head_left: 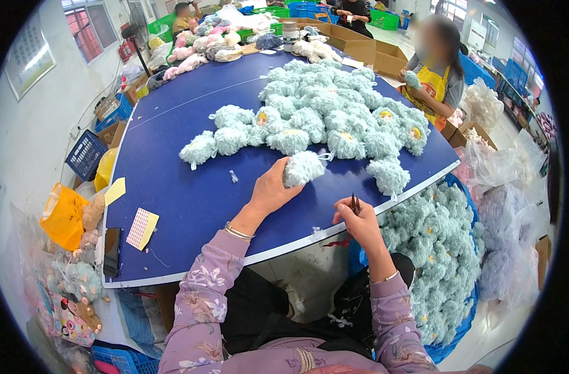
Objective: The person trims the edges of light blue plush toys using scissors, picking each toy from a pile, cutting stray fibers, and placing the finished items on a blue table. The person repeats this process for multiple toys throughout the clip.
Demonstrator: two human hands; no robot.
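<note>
My left hand (270,193) is closed round a pale blue fluffy plush toy (304,169), lifted at the near side of the pile; a thin pale loop sticks out at its right. Near the table's front edge, my right hand (363,225) grips small dark thread snips (355,203), their pointed tips upward and apart from the toy. Beyond both hands lies a heap of matching plush toys (309,100), a few showing yellow patches. One plush toy (389,176) rests by itself near the right edge.
The blue table (172,168) carries a phone (111,252) and a sticker sheet (142,229) at left. A big blue bag of plush toys (431,268) stands at my right. Across the table, a person in a yellow apron (431,90) holds a plush toy. Cardboard boxes (387,59) stand behind.
</note>
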